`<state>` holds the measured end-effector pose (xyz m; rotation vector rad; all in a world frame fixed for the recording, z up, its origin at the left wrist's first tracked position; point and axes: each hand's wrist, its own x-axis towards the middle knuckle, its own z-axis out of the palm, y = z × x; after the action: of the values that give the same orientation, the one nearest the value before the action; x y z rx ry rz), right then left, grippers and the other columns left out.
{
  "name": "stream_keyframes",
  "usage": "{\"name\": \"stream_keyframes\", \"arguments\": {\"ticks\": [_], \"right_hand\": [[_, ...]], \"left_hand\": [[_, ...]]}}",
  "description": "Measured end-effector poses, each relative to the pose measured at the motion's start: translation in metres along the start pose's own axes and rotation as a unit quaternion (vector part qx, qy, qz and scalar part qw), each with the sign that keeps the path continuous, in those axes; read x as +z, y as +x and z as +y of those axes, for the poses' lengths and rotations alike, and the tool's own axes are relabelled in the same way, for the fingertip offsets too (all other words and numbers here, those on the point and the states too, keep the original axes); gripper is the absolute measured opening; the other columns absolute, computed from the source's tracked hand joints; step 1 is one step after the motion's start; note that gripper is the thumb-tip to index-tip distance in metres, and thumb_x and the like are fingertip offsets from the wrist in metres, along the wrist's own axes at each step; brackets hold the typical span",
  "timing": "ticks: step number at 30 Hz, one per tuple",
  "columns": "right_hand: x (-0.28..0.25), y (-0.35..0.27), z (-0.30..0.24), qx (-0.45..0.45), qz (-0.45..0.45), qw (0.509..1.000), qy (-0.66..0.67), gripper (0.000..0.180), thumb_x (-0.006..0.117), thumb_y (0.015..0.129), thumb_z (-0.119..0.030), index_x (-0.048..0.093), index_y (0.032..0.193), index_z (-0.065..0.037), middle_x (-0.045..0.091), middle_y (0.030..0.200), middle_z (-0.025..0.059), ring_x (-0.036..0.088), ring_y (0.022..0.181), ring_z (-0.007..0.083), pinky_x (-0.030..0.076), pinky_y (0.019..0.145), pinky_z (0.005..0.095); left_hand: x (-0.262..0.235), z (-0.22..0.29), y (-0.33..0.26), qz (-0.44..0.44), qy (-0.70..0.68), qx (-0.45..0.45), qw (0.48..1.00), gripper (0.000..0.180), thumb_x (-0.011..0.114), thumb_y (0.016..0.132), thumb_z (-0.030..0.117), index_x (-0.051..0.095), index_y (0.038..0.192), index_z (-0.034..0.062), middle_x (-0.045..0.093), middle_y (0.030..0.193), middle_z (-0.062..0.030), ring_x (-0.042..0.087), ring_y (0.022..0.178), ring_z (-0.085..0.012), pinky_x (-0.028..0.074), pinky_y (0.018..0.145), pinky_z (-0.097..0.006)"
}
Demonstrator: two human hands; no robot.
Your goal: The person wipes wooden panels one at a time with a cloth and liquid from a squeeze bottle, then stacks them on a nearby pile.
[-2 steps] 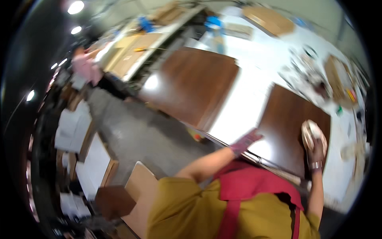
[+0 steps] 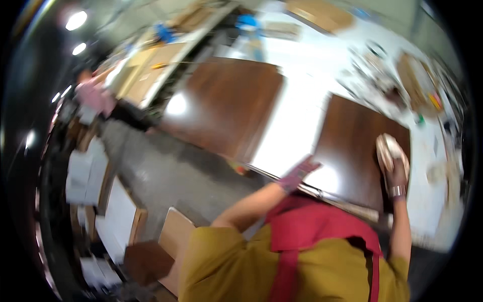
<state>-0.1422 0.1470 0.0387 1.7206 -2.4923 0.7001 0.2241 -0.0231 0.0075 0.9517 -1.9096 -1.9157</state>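
Note:
A dark brown wooden panel (image 2: 352, 146) with a glossy face lies on the white worktable in front of me. My right hand (image 2: 398, 173), in a dark glove, is closed on a pale bundled cloth (image 2: 387, 146) pressed to the panel near its right edge. At the panel's near left corner is my left hand (image 2: 300, 173), in a purple-maroon glove, with its fingers stretched toward the panel. Motion blurs the fingertips, and whether they touch the wood is unclear. To the left, a stack of similar brown panels (image 2: 226, 105) reaches the table's edge.
On the white table (image 2: 287, 121) are crumpled rags (image 2: 377, 78), an open cardboard box (image 2: 420, 85), a blue-topped bottle (image 2: 251, 38) and a flat cardboard piece (image 2: 322, 15). A person in pink (image 2: 95, 95) works at another bench. White boards (image 2: 118, 216) stand on the floor at left.
The whole view has shifted, so the scene sits slightly farther left and mostly higher. Both hands keep about the same places relative to the panel.

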Motion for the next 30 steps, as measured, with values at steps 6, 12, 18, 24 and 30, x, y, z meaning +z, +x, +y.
{"name": "stream_keyframes", "arguments": {"ticks": [6, 12, 18, 24, 30], "right_hand": [[0.002, 0.046, -0.083, 0.014, 0.004, 0.993, 0.113, 0.031, 0.057, 0.090, -0.027, 0.062, 0.114, -0.008, 0.064, 0.109, 0.0155, 0.062, 0.101, 0.0305, 0.050, 0.086, 0.0410], [0.058, 0.097, -0.180, -0.252, -0.015, 0.956, 0.146, 0.025, 0.055, 0.089, -0.026, 0.068, 0.095, -0.005, 0.068, 0.091, 0.0136, 0.065, 0.086, 0.0273, 0.051, 0.081, 0.0387], [0.109, 0.106, -0.180, -0.072, -0.053, 0.939, 0.333, 0.015, 0.056, 0.090, -0.015, 0.065, 0.098, -0.005, 0.066, 0.095, 0.0190, 0.065, 0.083, 0.0299, 0.052, 0.074, 0.0408], [0.112, 0.171, -0.133, -0.061, -0.103, 0.958, 0.260, 0.034, 0.054, 0.093, -0.034, 0.067, 0.088, -0.003, 0.068, 0.083, 0.0175, 0.066, 0.077, 0.0288, 0.051, 0.075, 0.0394], [0.136, 0.094, -0.182, -0.246, -0.057, 0.911, 0.327, 0.019, 0.057, 0.087, -0.011, 0.064, 0.103, -0.005, 0.067, 0.099, 0.0164, 0.065, 0.093, 0.0284, 0.050, 0.084, 0.0390]], "left_hand": [[0.017, 0.024, -0.009, 0.019, -0.109, -0.053, 0.992, 0.057, 0.052, 0.097, 0.031, 0.037, 0.136, -0.0080, 0.055, 0.126, -0.0153, 0.048, 0.120, -0.0226, 0.033, 0.106, -0.033], [0.019, 0.026, -0.022, 0.037, -0.024, -0.025, 0.999, 0.047, 0.056, 0.094, 0.031, 0.048, 0.123, -0.0059, 0.060, 0.108, -0.0144, 0.053, 0.099, -0.0216, 0.043, 0.091, -0.039], [0.022, -0.006, -0.010, 0.063, -0.044, -0.061, 0.995, 0.041, 0.054, 0.096, 0.029, 0.049, 0.119, -0.0054, 0.061, 0.105, -0.0182, 0.056, 0.098, -0.0255, 0.044, 0.090, -0.037], [0.020, -0.006, -0.009, 0.033, -0.079, -0.013, 0.996, 0.046, 0.055, 0.096, 0.032, 0.048, 0.121, -0.0066, 0.061, 0.109, -0.0227, 0.058, 0.101, -0.0319, 0.045, 0.090, -0.040], [0.022, -0.009, -0.006, 0.120, -0.049, 0.082, 0.988, 0.041, 0.057, 0.096, 0.029, 0.049, 0.117, -0.0053, 0.062, 0.105, -0.0210, 0.058, 0.098, -0.0315, 0.045, 0.088, -0.040]]}}
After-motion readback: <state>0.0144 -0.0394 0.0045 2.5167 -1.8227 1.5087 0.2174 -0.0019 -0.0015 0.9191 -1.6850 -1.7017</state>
